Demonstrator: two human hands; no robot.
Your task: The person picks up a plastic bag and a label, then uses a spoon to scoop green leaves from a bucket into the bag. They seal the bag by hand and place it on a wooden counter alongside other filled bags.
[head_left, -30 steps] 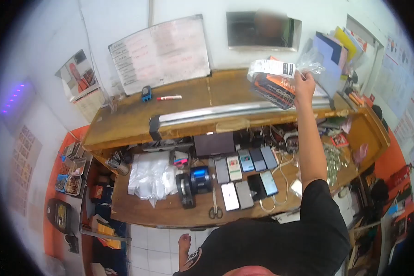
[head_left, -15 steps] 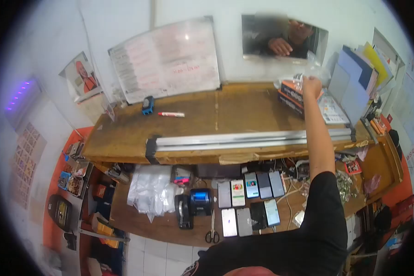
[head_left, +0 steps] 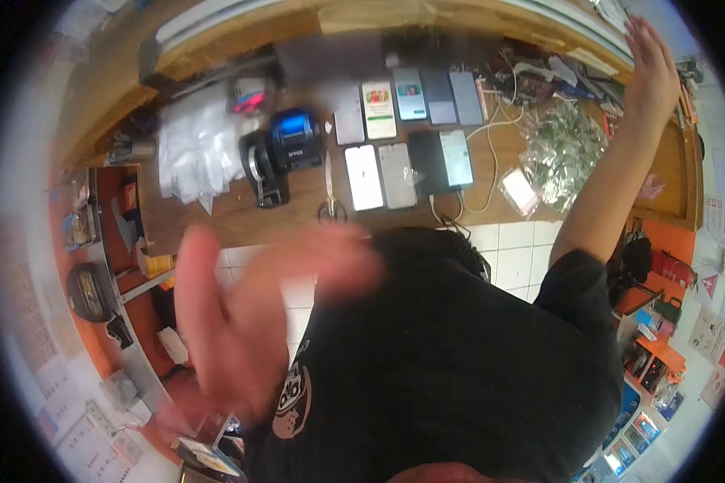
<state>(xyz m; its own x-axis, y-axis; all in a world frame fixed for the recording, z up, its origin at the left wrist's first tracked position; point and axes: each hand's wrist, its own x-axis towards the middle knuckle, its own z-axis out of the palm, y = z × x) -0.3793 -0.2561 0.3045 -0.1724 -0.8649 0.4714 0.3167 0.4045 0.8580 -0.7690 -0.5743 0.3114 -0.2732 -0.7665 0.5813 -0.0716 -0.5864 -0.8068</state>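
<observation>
My left hand point(head_left: 246, 322) is raised close to the camera at the lower left, blurred by motion. Its fingers look spread apart, and I see nothing in them. At the upper right, my right hand point(head_left: 651, 72) reaches over the edge of the upper counter point(head_left: 354, 18) with fingers stretched out. Nothing shows in it. On the desk between the hands lie several phones, among them one with a white lit screen point(head_left: 365, 177) and a grey one point(head_left: 398, 175). Scissors point(head_left: 331, 197) lie left of them, beside a black tape dispenser point(head_left: 263, 171).
A small black printer-like device point(head_left: 296, 138) stands by the dispenser. Clear plastic bags point(head_left: 197, 149) lie at the desk's left. A heap of small shiny packets point(head_left: 568, 149) and white cables point(head_left: 495, 129) are at the right. Shelves line both sides.
The view has tilted down, so the wall and the boxes on the counter are gone from sight. My right hand has come off the boxes, and my left hand has entered view.
</observation>
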